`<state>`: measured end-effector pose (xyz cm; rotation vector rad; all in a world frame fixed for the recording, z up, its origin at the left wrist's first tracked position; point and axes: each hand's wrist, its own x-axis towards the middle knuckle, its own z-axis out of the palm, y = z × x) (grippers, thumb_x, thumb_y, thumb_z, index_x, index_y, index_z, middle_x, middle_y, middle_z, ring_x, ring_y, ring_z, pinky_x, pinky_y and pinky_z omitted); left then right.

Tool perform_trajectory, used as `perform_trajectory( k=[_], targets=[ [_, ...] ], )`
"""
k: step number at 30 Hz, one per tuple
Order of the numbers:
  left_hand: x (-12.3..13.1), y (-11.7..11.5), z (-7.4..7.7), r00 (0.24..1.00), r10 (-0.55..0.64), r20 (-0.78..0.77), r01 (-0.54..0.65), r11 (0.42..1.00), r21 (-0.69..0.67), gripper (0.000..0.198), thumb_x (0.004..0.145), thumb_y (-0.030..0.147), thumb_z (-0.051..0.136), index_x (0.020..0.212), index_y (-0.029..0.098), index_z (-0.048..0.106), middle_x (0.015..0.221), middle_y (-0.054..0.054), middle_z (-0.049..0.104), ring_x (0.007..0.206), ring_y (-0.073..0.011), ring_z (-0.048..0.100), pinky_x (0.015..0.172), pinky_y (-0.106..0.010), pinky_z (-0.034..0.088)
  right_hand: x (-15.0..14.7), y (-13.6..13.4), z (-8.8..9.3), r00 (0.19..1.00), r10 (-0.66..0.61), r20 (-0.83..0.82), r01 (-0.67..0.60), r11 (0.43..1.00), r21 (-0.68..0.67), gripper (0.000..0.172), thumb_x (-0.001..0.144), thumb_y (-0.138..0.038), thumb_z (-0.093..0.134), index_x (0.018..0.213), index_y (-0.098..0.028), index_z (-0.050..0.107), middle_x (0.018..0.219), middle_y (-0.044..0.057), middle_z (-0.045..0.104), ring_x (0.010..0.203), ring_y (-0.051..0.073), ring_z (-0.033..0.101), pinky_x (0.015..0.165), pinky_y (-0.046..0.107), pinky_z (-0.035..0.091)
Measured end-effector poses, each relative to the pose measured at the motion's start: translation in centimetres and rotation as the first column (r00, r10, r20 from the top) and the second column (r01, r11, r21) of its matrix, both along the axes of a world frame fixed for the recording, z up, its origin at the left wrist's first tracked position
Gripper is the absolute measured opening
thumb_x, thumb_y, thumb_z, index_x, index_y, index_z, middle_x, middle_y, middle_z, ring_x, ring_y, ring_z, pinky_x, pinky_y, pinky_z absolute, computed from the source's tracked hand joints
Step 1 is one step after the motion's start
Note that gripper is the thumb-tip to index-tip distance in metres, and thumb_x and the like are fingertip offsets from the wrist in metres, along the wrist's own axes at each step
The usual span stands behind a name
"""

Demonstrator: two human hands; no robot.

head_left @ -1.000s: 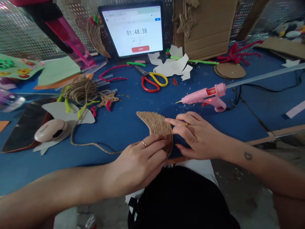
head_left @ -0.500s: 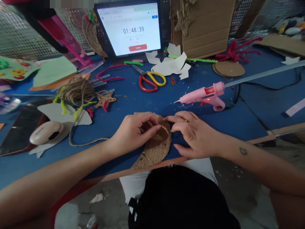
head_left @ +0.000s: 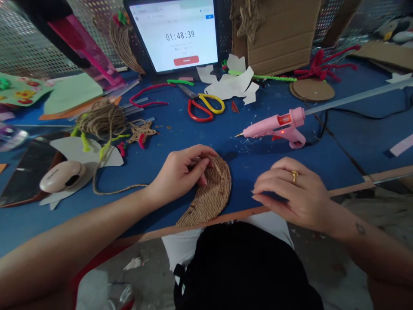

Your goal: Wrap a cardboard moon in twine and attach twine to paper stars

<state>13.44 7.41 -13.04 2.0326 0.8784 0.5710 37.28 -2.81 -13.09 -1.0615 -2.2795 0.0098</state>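
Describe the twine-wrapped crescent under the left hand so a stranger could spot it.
At the front edge of the blue table, below the timer tablet, lies a crescent of coiled jute. The left hand rests on it, unlike the matching crescent propped beside the tablet.

The jute crescent (head_left: 211, 193) shows tan coiled rows; the glue gun (head_left: 274, 128) is pink, the scissors (head_left: 211, 103) red and yellow, the table (head_left: 338, 159) blue.

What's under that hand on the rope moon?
The left hand rests on a twine crescent, which lies on the blue table. The twine right beneath the fingers is covered, so I can't see it.
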Motion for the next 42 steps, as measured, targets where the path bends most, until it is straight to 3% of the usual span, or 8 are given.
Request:
perform_trajectory(
  k=[9, 16, 22, 26, 32, 36, 39, 42],
  targets=[
    [0.0, 0.0, 0.1, 1.0, -0.012, -0.001, 0.012, 0.999, 0.041, 0.016, 0.086, 0.016, 0.049, 0.092, 0.013, 0.063, 0.082, -0.003, 0.066, 0.051, -0.0058, 0.06, 0.05, -0.016, 0.049, -2.8, 0.0, -1.6, 0.961, 0.036, 0.273, -0.075, 0.988, 0.133, 0.032, 0.093, -0.023, 0.054, 0.123, -0.014, 0.062, 0.129, 0.002, 0.064, 0.095, 0.019, 0.052, 0.085, 0.034, 0.044],
    [-0.3, 0.2, 0.1, 0.989, -0.144, 0.018, 0.139, 0.975, 0.174, 0.023, 0.082, 0.021, 0.061, 0.103, 0.015, 0.066, 0.098, -0.006, 0.067, 0.056, -0.0065, 0.057, 0.05, -0.019, 0.047, -3.0, 0.3, -1.8, 0.952, 0.017, 0.304, -0.053, 0.993, 0.11, 0.037, 0.094, -0.027, 0.051, 0.125, -0.011, 0.062, 0.128, 0.008, 0.064, 0.1, 0.022, 0.051, 0.085, 0.037, 0.043],
    [0.4, 0.5, -0.5, 0.985, -0.164, -0.057, 0.173, 0.94, 0.294, 0.008, 0.086, 0.021, 0.062, 0.088, 0.016, 0.067, 0.091, -0.003, 0.065, 0.055, -0.0038, 0.054, 0.055, -0.017, 0.047, -2.9, 0.3, -1.3, 0.962, 0.06, 0.266, -0.077, 0.996, 0.053, 0.034, 0.092, -0.024, 0.055, 0.124, -0.013, 0.062, 0.13, 0.008, 0.063, 0.101, 0.021, 0.053, 0.086, 0.036, 0.044],
    [0.4, 0.5, -0.5, 0.984, -0.155, -0.09, 0.176, 0.937, 0.301, 0.007, 0.086, 0.019, 0.061, 0.082, 0.015, 0.066, 0.089, -0.002, 0.062, 0.056, -0.0033, 0.052, 0.055, -0.016, 0.045, -1.2, -0.6, -0.3, 0.997, 0.026, 0.077, -0.033, 0.995, 0.089, 0.016, 0.086, -0.017, 0.065, 0.102, -0.02, 0.068, 0.104, 0.003, 0.073, 0.089, 0.017, 0.06, 0.081, 0.034, 0.048],
    [0.4, 0.5, -0.5, 0.986, -0.137, -0.096, 0.159, 0.944, 0.289, 0.007, 0.085, 0.019, 0.062, 0.079, 0.015, 0.065, 0.088, -0.001, 0.062, 0.054, -0.0023, 0.052, 0.055, -0.016, 0.045, 5.4, -0.1, -0.6, 0.909, -0.311, -0.276, 0.362, 0.918, 0.16, 0.021, 0.073, -0.016, 0.077, 0.073, -0.02, 0.057, 0.067, 0.0, 0.063, 0.066, 0.015, 0.059, 0.069, 0.032, 0.045],
    [0.5, 0.5, -0.5, 0.987, -0.126, -0.096, 0.149, 0.941, 0.304, 0.008, 0.084, 0.018, 0.062, 0.078, 0.015, 0.064, 0.088, -0.001, 0.062, 0.05, -0.0012, 0.049, 0.053, -0.015, 0.044, 8.2, 2.5, -1.2, 0.801, -0.487, -0.35, 0.515, 0.857, -0.013, 0.024, 0.075, -0.034, 0.073, 0.089, -0.019, 0.059, 0.088, 0.007, 0.063, 0.077, 0.019, 0.058, 0.069, 0.034, 0.045],
    [0.5, 0.4, -0.5, 0.988, -0.116, -0.102, 0.143, 0.94, 0.311, 0.008, 0.084, 0.019, 0.062, 0.078, 0.015, 0.064, 0.088, -0.002, 0.062, 0.05, -0.0012, 0.049, 0.053, -0.015, 0.044, 8.3, 4.7, -1.0, 0.865, -0.48, -0.143, 0.457, 0.873, -0.169, 0.043, 0.07, -0.045, 0.073, 0.1, -0.016, 0.063, 0.092, 0.009, 0.065, 0.074, 0.02, 0.058, 0.065, 0.033, 0.046],
    [0.5, 0.3, -0.5, 0.988, -0.112, -0.105, 0.14, 0.94, 0.312, 0.007, 0.084, 0.019, 0.062, 0.078, 0.015, 0.064, 0.087, -0.001, 0.061, 0.051, -0.0014, 0.049, 0.053, -0.015, 0.044, 8.2, 6.5, -0.9, 0.91, -0.414, -0.041, 0.373, 0.855, -0.36, 0.037, 0.074, -0.05, 0.067, 0.09, -0.016, 0.067, 0.072, 0.003, 0.064, 0.062, 0.017, 0.055, 0.057, 0.031, 0.043]
  ],
)
